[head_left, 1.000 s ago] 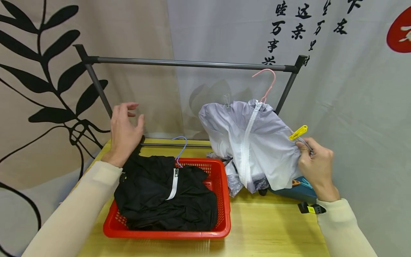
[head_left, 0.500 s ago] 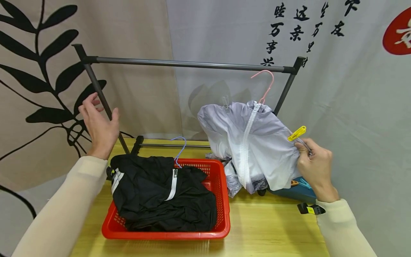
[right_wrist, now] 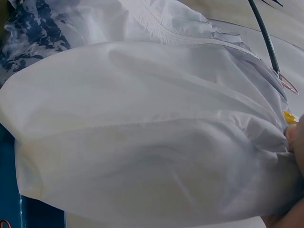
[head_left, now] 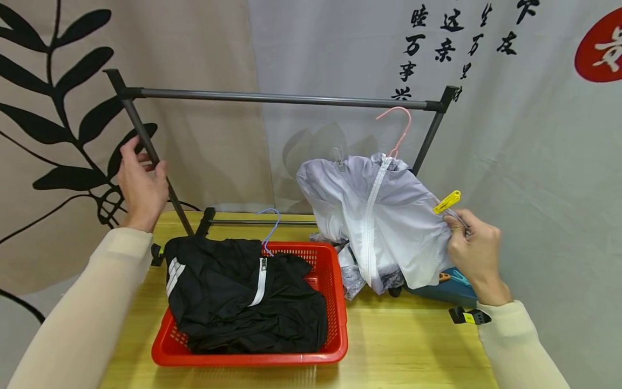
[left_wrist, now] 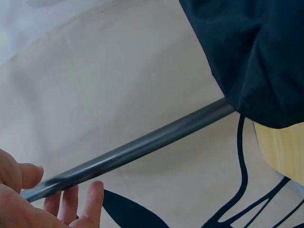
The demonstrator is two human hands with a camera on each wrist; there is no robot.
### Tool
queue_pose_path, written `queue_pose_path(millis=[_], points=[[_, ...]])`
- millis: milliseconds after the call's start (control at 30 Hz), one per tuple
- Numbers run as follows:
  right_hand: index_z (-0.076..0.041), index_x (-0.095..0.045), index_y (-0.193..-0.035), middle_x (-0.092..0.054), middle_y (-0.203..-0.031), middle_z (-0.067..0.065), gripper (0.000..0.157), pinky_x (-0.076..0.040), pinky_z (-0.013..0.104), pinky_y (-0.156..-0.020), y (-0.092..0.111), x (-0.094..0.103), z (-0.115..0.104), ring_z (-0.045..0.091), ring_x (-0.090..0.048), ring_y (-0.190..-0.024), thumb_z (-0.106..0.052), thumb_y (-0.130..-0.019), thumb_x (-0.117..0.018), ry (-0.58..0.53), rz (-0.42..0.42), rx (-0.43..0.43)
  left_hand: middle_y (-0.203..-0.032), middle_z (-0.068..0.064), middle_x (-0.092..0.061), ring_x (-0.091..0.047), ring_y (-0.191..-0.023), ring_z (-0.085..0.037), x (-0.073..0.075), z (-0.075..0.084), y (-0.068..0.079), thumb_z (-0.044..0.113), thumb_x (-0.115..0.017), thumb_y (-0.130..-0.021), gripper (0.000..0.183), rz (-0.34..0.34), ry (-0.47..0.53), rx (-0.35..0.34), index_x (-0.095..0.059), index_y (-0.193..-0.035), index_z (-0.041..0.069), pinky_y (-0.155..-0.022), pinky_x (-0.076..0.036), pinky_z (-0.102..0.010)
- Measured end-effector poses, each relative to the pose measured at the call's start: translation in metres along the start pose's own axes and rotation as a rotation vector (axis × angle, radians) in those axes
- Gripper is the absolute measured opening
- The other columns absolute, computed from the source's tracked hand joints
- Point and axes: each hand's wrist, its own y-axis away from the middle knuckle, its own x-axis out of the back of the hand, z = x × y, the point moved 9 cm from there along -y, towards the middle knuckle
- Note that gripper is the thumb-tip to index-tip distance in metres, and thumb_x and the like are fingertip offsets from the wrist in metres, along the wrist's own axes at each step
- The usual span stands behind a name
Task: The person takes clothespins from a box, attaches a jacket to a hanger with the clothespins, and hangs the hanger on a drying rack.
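My left hand (head_left: 143,186) is at the rack's left grey post (head_left: 153,154), thumb on one side and loosely extended fingers on the other. In the left wrist view, the post (left_wrist: 142,143) passes between thumb and fingers without a closed grip. My right hand (head_left: 475,254) pinches the right shoulder end of a white-and-lilac zip jacket (head_left: 374,210), just below a yellow clothespin (head_left: 447,202). That jacket is on a pink hanger (head_left: 402,129), whose hook shows just below the top bar. In the right wrist view, the jacket (right_wrist: 142,133) fills most of the picture.
A red basket (head_left: 252,358) on the yellow table (head_left: 408,346) holds a black jacket (head_left: 233,308) with a blue hanger (head_left: 273,232). The rack's top bar (head_left: 272,97) spans the back. A blue box (head_left: 439,294) with clothespins stands behind the white jacket.
My left hand has moved left from above the black jacket to the rack's left post. My right hand keeps its hold on the white jacket. The head view has shifted slightly.
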Motion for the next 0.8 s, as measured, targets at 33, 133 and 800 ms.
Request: queue_pose_path(millis=[33,133,800], points=[[0.009,-0.082,-0.097,-0.079,-0.079,0.025,0.007,-0.032,0.015,-0.055,0.0000,-0.0002,-0.0002,-0.010,-0.044,-0.060,0.008,-0.104,-0.079,-0.002,0.001,0.001,-0.160,-0.019,-0.064,-0.068,-0.137,-0.035,0.0002,-0.0019,-0.0012,0.015,-0.061,-0.121,0.066,-0.001,-0.009,0.010,-0.036,-0.180,0.031,-0.110,-0.057,-0.050],[0.008,-0.082,-0.097,-0.079,-0.079,0.025,0.007,-0.031,0.015,-0.055,0.0003,-0.0010,-0.0007,-0.010,-0.044,-0.060,0.009,-0.104,-0.079,-0.005,0.003,0.003,-0.157,-0.018,-0.066,-0.069,-0.132,-0.032,0.0010,-0.0067,-0.0035,0.016,-0.058,-0.122,0.061,-0.003,-0.040,0.033,-0.040,-0.179,0.027,-0.107,-0.059,-0.046],[0.010,-0.082,-0.098,-0.080,-0.081,0.027,0.008,-0.032,0.013,-0.058,-0.0083,-0.0016,-0.0053,-0.010,-0.044,-0.061,0.006,-0.104,-0.079,0.008,0.035,0.027,-0.160,-0.020,-0.069,-0.073,-0.132,-0.039,-0.0020,-0.0083,-0.0062,0.015,-0.057,-0.122,0.056,-0.016,-0.063,0.049,-0.045,-0.176,0.018,-0.102,-0.057,-0.040]])
